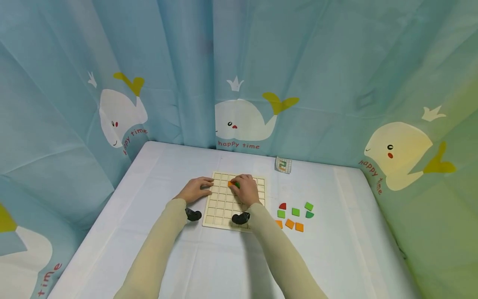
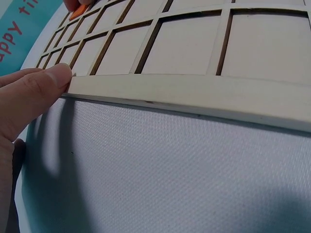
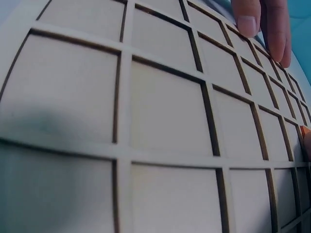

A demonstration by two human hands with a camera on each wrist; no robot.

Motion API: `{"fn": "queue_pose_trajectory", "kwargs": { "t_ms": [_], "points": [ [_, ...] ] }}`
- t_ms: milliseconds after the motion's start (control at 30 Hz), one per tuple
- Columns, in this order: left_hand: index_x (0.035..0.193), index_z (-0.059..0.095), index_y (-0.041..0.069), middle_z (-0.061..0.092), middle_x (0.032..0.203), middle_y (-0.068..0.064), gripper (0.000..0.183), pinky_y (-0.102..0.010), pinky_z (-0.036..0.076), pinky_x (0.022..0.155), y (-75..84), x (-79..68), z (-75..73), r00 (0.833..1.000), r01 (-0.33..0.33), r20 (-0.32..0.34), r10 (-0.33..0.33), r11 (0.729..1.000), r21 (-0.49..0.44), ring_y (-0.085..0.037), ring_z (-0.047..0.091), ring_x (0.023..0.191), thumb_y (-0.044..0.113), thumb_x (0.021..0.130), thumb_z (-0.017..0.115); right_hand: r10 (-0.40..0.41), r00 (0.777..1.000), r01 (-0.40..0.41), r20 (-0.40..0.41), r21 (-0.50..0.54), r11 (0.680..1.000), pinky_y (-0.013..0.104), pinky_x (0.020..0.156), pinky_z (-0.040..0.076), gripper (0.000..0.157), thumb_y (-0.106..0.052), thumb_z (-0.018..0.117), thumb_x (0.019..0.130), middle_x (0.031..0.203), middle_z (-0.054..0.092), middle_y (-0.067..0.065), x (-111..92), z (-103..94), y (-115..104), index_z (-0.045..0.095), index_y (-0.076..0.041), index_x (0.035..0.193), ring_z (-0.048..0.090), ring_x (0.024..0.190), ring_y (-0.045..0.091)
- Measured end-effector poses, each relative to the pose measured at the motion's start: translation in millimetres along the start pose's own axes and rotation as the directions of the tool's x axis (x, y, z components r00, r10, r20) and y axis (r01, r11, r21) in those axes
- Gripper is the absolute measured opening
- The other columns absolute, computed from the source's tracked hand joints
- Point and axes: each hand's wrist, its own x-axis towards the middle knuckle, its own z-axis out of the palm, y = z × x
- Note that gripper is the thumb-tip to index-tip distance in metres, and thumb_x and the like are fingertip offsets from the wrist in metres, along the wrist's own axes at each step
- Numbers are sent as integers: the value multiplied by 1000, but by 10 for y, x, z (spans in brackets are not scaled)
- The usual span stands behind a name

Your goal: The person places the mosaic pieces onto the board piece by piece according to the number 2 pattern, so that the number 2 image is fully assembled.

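A pale wooden grid board [image 1: 220, 202] lies on the table. My left hand [image 1: 193, 189] rests its fingertips and thumb on the board's left edge, the fingers nearly straight. In the left wrist view its thumb [image 2: 41, 87] touches the rim. Over the upper middle of the grid, my right hand [image 1: 246, 190] pinches an orange square tile [image 1: 230, 183] between thumb and fingers. A bit of green piece [image 1: 237, 185] shows beside those fingers; whether it is held or lies on the board I cannot tell. In the right wrist view the orange tile [image 3: 304, 130] peeks out at the right edge.
Right of the board lie several loose pieces: green squares [image 1: 296, 212], orange squares [image 1: 299, 227], a red quarter-round [image 1: 282, 206] and a dark green one [image 1: 309, 214]. A small patterned card [image 1: 283, 165] stands at the back. Blue curtains [image 1: 317, 54] surround the table.
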Motion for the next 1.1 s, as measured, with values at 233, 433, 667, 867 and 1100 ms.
{"fn": "queue_pose_trajectory", "kwargs": {
  "t_ms": [233,433,667,867,1100],
  "points": [
    [129,64,4,51,144,-7,43,-43,34,117,42,-13,3,1000,5,16,-5,1000,-15,-30,40,138,22,92,71,45,994,-25,-96,198,980,50,104,46,33,-25,63,97,122,65,14,-54,-95,239,68,-3,121,54,118,35],
    [129,64,3,52,144,-7,43,-43,33,117,74,-20,-5,1000,7,12,-7,1000,-2,-29,40,138,23,92,71,170,983,-143,-75,280,949,51,109,41,43,-23,61,99,134,56,20,-174,-607,542,58,1,134,49,127,38],
    [129,64,3,53,143,-7,43,-44,33,117,31,-25,-4,1000,-5,13,5,1000,-9,-30,41,137,24,92,71,304,943,-269,-136,226,936,54,104,45,47,-25,61,99,136,53,24,-573,-1191,996,55,3,136,50,125,40],
    [128,65,4,53,143,-6,44,-44,33,117,-16,-23,1,1000,0,8,0,1000,-15,-29,41,137,25,91,72,348,933,-332,-90,155,930,59,106,41,51,-25,59,100,141,48,27,-1014,-1431,1294,49,4,140,45,128,45],
    [129,65,5,53,143,-6,44,-44,33,118,-9,-20,-4,1000,-13,5,13,1000,-8,-29,41,137,26,91,72,387,922,-386,23,126,914,63,110,33,56,-29,59,99,144,43,29,-1407,-1568,1454,45,3,143,38,133,48]
  ]
}}
